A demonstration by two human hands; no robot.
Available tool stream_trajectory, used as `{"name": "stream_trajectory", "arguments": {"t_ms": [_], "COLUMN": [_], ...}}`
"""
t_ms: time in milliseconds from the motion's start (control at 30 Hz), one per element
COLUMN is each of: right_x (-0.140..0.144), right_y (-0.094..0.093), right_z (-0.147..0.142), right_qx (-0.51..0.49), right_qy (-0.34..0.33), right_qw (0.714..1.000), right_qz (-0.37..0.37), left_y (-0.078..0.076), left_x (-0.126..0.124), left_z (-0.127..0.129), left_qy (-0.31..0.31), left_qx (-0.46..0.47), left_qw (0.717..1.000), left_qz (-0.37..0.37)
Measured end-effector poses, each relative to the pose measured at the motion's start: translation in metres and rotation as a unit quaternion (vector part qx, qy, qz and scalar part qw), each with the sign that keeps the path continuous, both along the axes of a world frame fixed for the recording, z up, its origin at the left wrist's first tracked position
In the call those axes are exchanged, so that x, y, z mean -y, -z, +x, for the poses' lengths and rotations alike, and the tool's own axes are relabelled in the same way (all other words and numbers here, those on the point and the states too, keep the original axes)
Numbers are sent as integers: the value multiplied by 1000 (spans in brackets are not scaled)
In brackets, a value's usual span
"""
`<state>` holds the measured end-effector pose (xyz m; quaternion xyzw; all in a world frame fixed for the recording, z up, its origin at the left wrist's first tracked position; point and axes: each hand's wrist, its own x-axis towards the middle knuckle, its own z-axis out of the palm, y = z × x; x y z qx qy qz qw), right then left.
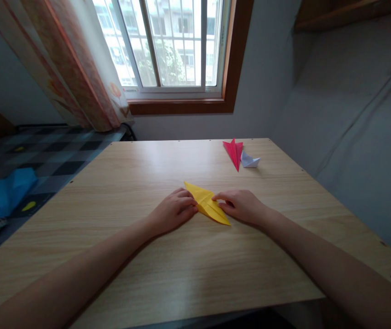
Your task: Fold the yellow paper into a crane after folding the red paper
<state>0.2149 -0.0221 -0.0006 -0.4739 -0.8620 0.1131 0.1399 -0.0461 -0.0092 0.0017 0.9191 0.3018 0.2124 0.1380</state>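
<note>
A folded sheet of yellow paper, pointed at both ends, lies slantwise on the wooden table. Creases run along its middle. My left hand grips its left edge, fingers curled together over the paper. On the right side, my right hand has its index finger on the paper and its thumb just beneath, in a pinch at the edge. Parts of the paper's edges are hidden under my fingers.
Near the table's far right lie a red paper plane and a white paper boat. To the left is a bed with checked cloth, with a blue paper piece on it. A window stands beyond.
</note>
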Motion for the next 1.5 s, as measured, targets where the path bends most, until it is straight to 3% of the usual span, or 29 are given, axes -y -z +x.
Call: {"name": "stream_trajectory", "arguments": {"t_ms": [433, 833, 1167, 1500], "right_x": [4, 7, 2, 4], "right_y": [-4, 8, 8, 7], "right_z": [-2, -11, -8, -7], "right_qx": [11, -27, -31, -29], "right_qy": [-20, -97, -143, -134], "right_qw": [1000, 990, 985, 984], "right_qz": [13, 97, 96, 112], "left_y": [7, 13, 8, 2], "left_x": [-2, -3, 0, 6], "left_z": [0, 1, 1, 4], "left_qy": [-58, -85, -65, -71], "left_qx": [-20, -25, -80, -101], "left_qw": [997, 994, 988, 985], "left_qz": [37, 62, 116, 124]}}
